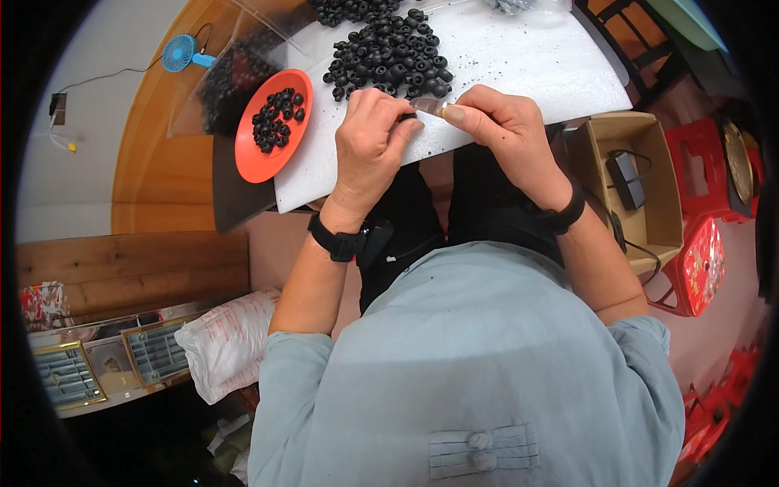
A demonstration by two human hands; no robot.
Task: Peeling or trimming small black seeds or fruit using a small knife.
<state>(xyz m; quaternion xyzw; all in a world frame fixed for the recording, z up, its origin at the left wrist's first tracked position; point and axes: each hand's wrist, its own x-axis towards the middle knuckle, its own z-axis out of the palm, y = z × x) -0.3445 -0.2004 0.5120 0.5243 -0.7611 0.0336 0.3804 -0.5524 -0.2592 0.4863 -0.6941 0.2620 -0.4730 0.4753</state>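
Observation:
Over the near edge of a white foam board (527, 77), my left hand (369, 138) pinches a small black part (407, 117) between thumb and fingers, which mostly cover it. My right hand (511, 126) grips a small knife (427, 105), its short flat blade pointing left at the black part. Whether the blade touches the part, I cannot tell. Just beyond both hands lies a pile of black round hollow parts (389, 57), like rubber or plastic fittings. Left of my left hand, an orange-red plate (250, 158) holds several similar pieces.
A clear plastic bin (231, 81) of black parts stands behind the plate, near a small blue fan (178, 53). On the right are a cardboard box (649, 154) with a black adapter (625, 180) and red stools (694, 260). A white sack (231, 341) sits lower left.

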